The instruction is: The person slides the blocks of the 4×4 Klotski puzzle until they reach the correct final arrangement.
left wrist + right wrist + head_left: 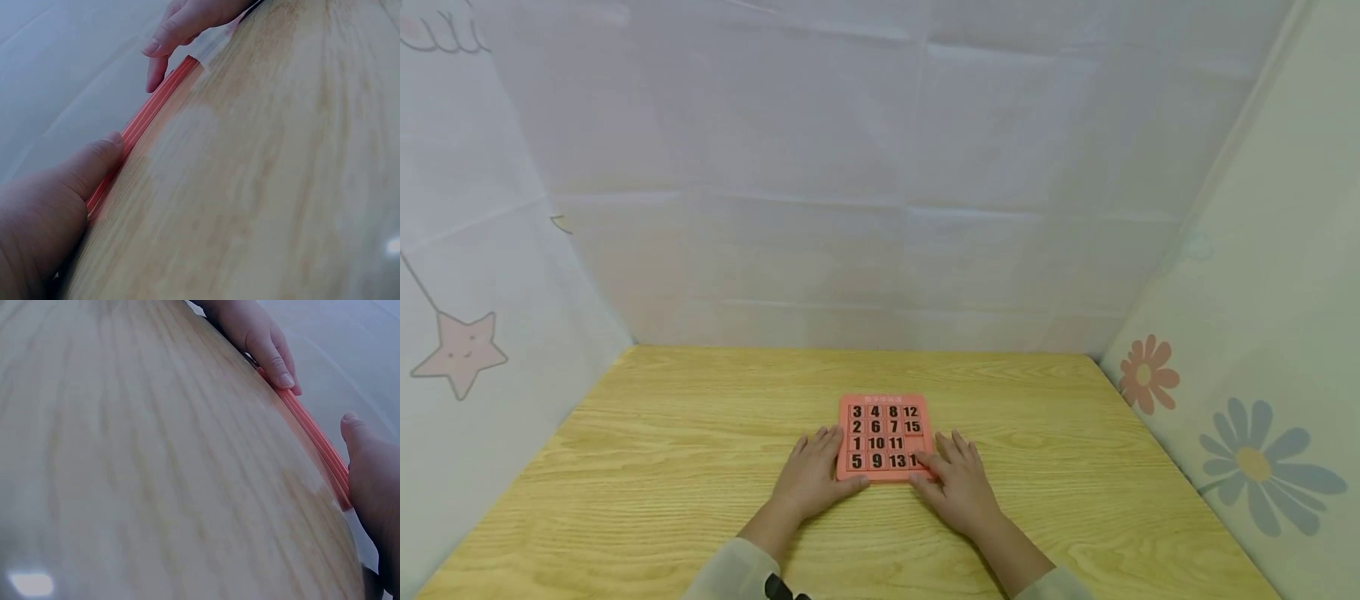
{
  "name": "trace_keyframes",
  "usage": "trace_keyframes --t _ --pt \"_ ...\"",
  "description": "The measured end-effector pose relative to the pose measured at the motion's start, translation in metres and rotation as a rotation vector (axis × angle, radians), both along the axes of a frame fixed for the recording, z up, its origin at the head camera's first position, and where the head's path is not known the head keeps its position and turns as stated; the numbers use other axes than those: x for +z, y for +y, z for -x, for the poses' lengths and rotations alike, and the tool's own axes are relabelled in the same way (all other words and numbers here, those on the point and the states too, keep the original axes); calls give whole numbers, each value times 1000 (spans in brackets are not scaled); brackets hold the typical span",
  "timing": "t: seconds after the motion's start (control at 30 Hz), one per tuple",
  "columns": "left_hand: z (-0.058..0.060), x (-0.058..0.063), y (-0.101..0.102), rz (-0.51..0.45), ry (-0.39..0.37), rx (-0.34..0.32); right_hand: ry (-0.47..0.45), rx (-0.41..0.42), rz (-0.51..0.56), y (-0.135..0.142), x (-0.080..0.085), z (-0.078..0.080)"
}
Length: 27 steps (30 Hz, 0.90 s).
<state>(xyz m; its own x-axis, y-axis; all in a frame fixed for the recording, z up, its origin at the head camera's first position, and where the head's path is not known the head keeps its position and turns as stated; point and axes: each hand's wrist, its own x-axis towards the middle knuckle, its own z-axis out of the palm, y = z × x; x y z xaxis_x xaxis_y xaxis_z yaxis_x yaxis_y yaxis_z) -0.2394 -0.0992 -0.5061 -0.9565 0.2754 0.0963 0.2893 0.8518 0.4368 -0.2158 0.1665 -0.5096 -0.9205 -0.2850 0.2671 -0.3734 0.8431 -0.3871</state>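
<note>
A pink number sliding puzzle [882,482] lies flat on the table, its black-numbered tiles set in rows. At the right end of the third row, beside tile 11 [896,443], a space without a tile shows. My left hand [811,479] holds the frame at its near left corner, thumb along the front edge and fingers against the left side. Over the near right corner, my right hand [958,487] has its index finger on tile 14, partly covering it. The right thumb is by the front edge, the other fingers spread beyond the right side.
The wood-grain table [700,417] extends around the puzzle on every side. A pale cloth wall [880,250] rises behind it, and printed cloth sides with a star [460,354] and flowers [1255,464] stand to the left and right.
</note>
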Motion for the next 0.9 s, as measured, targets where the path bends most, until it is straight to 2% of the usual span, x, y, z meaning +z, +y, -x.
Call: trace_keyframes --t 0.5,0.9 --pt "2 -2 -1 7 -6 0 52 -34 52 -1 -1 3" --pt "1 -4 -1 -10 5 -2 10 -52 59 -5 -4 24"
